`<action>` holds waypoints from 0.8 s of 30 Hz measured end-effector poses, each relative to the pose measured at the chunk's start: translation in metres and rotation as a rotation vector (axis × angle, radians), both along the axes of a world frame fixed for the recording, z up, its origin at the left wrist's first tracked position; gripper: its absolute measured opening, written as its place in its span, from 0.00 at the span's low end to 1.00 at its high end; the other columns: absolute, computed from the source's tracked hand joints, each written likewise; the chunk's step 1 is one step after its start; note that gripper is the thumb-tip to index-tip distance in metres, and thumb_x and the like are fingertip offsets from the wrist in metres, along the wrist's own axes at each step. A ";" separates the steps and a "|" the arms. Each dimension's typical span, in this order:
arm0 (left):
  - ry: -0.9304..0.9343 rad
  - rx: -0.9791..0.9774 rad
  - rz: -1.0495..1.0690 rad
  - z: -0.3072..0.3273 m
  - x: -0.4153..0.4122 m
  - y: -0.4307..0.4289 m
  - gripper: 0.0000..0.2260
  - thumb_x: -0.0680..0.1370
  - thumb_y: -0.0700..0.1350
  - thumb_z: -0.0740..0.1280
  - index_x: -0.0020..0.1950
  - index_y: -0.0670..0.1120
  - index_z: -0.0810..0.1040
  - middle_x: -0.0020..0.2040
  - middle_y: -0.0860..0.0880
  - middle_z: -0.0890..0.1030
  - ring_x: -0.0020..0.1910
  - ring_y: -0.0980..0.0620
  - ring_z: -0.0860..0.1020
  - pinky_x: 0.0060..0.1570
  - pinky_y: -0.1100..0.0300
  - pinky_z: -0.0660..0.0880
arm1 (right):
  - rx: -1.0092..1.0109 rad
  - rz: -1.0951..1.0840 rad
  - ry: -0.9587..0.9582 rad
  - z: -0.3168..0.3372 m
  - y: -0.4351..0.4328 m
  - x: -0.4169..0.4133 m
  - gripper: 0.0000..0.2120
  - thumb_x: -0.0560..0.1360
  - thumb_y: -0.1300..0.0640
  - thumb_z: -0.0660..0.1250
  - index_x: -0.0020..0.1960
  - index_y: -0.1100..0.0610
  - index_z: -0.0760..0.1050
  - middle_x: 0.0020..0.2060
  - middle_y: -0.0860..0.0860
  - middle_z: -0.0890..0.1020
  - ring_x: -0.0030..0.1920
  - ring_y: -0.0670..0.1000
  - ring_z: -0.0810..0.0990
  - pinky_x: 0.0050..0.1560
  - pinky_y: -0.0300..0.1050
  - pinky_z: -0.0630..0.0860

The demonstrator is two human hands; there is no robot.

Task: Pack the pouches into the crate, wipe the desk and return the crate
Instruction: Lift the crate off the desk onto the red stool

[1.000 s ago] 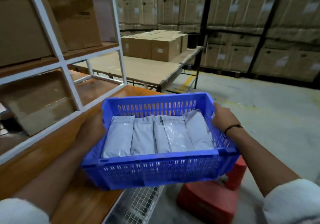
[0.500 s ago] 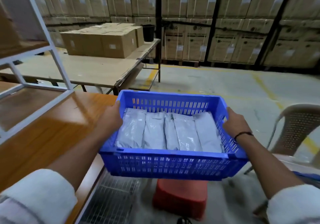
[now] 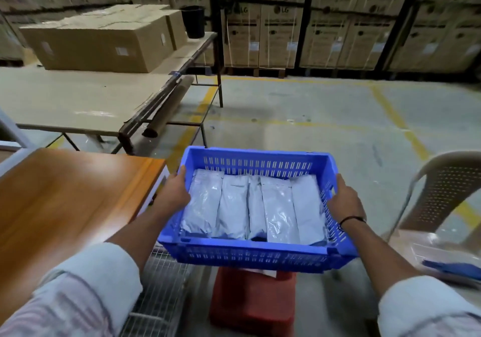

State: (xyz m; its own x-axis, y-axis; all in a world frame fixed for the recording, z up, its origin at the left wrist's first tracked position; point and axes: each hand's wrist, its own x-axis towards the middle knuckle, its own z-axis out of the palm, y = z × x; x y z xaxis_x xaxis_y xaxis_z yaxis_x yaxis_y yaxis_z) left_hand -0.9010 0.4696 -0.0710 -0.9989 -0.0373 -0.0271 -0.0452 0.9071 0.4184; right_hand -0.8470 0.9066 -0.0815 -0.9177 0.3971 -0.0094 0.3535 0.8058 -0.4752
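A blue slotted plastic crate (image 3: 250, 254) hangs in the air in front of me, to the right of the orange wooden desk (image 3: 67, 201). Several silvery-white pouches (image 3: 255, 206) lie side by side inside it. My left hand (image 3: 175, 193) grips the crate's left wall, fingers over the rim. On the right wall sits my right hand (image 3: 345, 202), with a black band on its wrist. The crate is off the desk and above a red stool (image 3: 251, 300).
A wire mesh rack (image 3: 158, 295) stands under the desk's edge. A beige plastic chair (image 3: 442, 193) with a blue cloth (image 3: 458, 269) on its seat is at the right. A long table (image 3: 78, 102) with cardboard boxes (image 3: 104, 42) lies ahead left; stacked cartons line the back wall.
I have turned to the right with the crate held in both hands. The white shelf frame has slid out of view at the left, and the chair and open floor have come in.
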 end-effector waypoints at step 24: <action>-0.313 0.059 -0.077 -0.090 -0.140 0.072 0.40 0.78 0.36 0.66 0.83 0.43 0.44 0.78 0.38 0.63 0.67 0.35 0.73 0.60 0.50 0.71 | -0.100 -0.178 -0.095 -0.113 0.056 -0.102 0.31 0.80 0.62 0.60 0.80 0.48 0.56 0.52 0.64 0.75 0.52 0.66 0.77 0.51 0.56 0.74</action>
State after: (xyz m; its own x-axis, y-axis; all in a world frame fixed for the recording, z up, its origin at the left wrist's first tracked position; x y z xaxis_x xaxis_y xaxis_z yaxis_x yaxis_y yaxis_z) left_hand -1.0412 0.5421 -0.1607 -0.9415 0.0486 -0.3336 -0.1125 0.8874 0.4470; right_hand -0.9492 0.9628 -0.1947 -0.8266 0.5452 -0.1399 0.5326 0.6771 -0.5078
